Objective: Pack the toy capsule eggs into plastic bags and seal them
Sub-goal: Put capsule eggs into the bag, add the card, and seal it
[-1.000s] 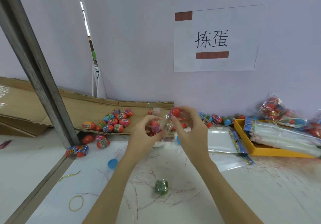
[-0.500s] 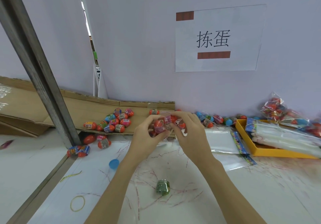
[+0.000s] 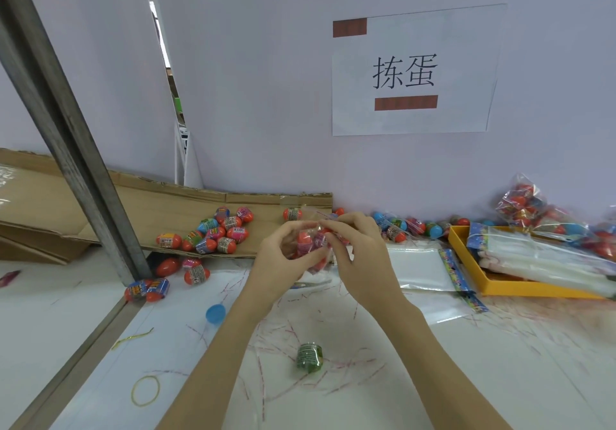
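Both hands are together above the surface (image 3: 433,379): the left hand (image 3: 283,263) cups a small plastic bag (image 3: 311,244) with a few eggs inside, and the right hand (image 3: 358,256) pinches its top. I judge the sealing is in progress. Finished bags (image 3: 523,206) lie at the far right, but many loose eggs (image 3: 216,233) wait on the cardboard (image 3: 140,209), so much work is left.

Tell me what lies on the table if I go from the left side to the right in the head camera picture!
Yellow rubber band → blue capsule half → green wrapped capsule → flat clear bags → yellow tray.
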Motion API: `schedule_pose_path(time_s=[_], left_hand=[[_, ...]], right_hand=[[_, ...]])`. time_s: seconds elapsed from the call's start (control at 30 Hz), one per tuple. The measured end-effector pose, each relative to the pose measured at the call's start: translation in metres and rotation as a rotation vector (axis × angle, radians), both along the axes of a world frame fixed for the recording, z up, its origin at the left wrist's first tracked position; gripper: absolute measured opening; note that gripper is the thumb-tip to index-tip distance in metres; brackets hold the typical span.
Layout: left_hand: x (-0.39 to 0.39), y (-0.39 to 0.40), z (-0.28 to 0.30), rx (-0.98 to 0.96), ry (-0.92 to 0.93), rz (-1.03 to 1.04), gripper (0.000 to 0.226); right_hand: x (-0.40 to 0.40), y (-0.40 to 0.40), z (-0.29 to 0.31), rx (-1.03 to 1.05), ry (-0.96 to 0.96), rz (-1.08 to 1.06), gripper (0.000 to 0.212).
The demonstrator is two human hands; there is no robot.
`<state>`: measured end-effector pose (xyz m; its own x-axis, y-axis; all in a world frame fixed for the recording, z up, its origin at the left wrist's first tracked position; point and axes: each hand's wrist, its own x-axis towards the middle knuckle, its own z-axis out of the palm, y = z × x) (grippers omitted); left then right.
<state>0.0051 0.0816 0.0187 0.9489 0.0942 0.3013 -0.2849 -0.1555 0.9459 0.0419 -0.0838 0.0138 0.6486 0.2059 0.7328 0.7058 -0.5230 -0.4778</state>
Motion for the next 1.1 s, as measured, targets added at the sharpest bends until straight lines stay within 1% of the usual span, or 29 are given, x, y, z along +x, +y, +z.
schedule_pose_path(time_s=[0.07,0.23,0.37,0.43,0.53,0.6,0.67,0.7,0.73,0.8,0.83,0.87,0.9,0.93,1.0,1.03,1.1], left_hand=[[0.001,0.001,0.0,-0.065,0.046,0.01,0.034],[0.003,0.004,0.001,-0.206,0.143,0.048,0.026],[0.003,0.005,0.001,-0.152,0.145,0.055,0.014],[0.003,0.004,0.001,-0.133,0.136,0.063,0.008],[0.004,0.003,0.0,-0.1,0.125,0.06,0.008],[0.005,0.002,-0.002,-0.121,0.12,0.069,0.011],[0.006,0.001,-0.003,-0.184,0.131,0.114,0.014],[0.007,0.001,-0.003,-0.238,0.145,0.153,0.014],[0.008,0.002,-0.003,-0.3,0.163,0.196,0.013],[0.011,0.005,-0.003,-0.401,0.189,0.28,0.013],[0.012,0.008,-0.002,-0.442,0.197,0.309,0.013],[0.012,0.01,-0.002,-0.481,0.204,0.321,0.014],[0.012,0.011,-0.001,-0.514,0.206,0.314,0.016],[0.012,0.012,-0.001,-0.537,0.206,0.297,0.018],[0.011,0.012,0.001,-0.56,0.205,0.264,0.021],[0.011,0.012,0.001,-0.571,0.206,0.25,0.022],[0.01,0.013,0.002,-0.602,0.213,0.224,0.024]], right_hand=[[0.001,0.0,0.001,-0.002,-0.017,0.003,0.029],[0.001,0.001,-0.001,-0.04,-0.015,0.062,0.02],[0.003,0.002,-0.004,-0.046,0.048,0.05,0.008],[0.003,0.002,-0.007,-0.062,0.083,0.052,0.006],[0.003,0.001,-0.008,-0.088,0.131,0.065,0.006],[0.002,0.001,-0.006,-0.066,0.13,0.059,0.007],[-0.001,0.003,-0.002,-0.014,0.105,0.044,0.016],[-0.001,0.005,-0.001,0.038,0.123,0.055,0.025],[-0.002,0.006,0.0,0.109,0.192,0.085,0.036],[-0.005,0.008,0.004,0.247,0.464,0.201,0.059],[-0.007,0.01,0.005,0.271,0.603,0.257,0.069],[-0.008,0.013,0.004,0.268,0.708,0.301,0.073],[-0.009,0.015,0.001,0.264,0.769,0.336,0.068],[-0.009,0.018,-0.003,0.266,0.785,0.367,0.054],[-0.011,0.023,-0.008,0.275,0.753,0.373,0.026],[-0.012,0.024,-0.008,0.285,0.738,0.36,0.019],[-0.012,0.025,-0.008,0.279,0.721,0.321,0.018]])
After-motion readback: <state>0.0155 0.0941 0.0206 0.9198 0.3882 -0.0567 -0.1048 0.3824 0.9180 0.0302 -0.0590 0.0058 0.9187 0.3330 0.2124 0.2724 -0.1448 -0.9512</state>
